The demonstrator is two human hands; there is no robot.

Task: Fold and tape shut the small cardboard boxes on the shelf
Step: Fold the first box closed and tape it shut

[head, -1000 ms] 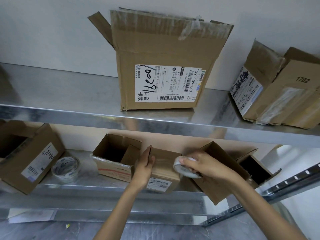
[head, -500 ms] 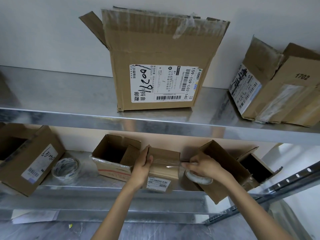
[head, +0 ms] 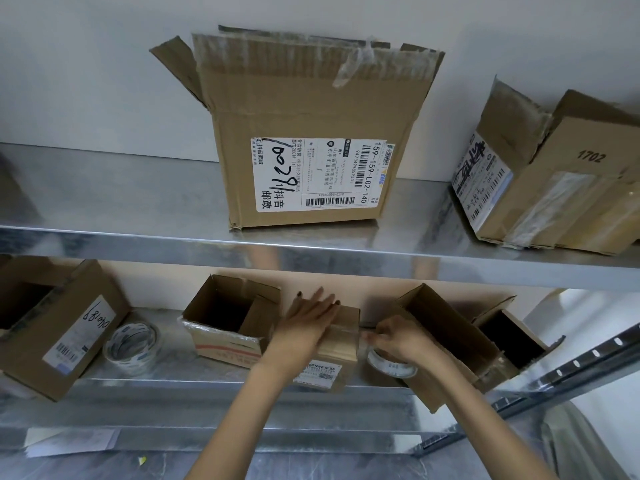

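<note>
Our left hand (head: 308,322) lies flat, fingers straight, on top of the box (head: 341,346); earlier it clasped the left side. Our right hand (head: 403,341) grips the tape roll (head: 391,368), now lower, just right of the box on the lower shelf (head: 207,388). Above, a big box (head: 311,109) reads "159-159-L02-140", and a tilted box (head: 571,188) reads "1702".

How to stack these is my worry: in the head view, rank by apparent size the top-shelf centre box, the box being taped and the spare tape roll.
1. top-shelf centre box, clearly largest.
2. box being taped.
3. spare tape roll, slightly smaller at similar nearness.
</note>
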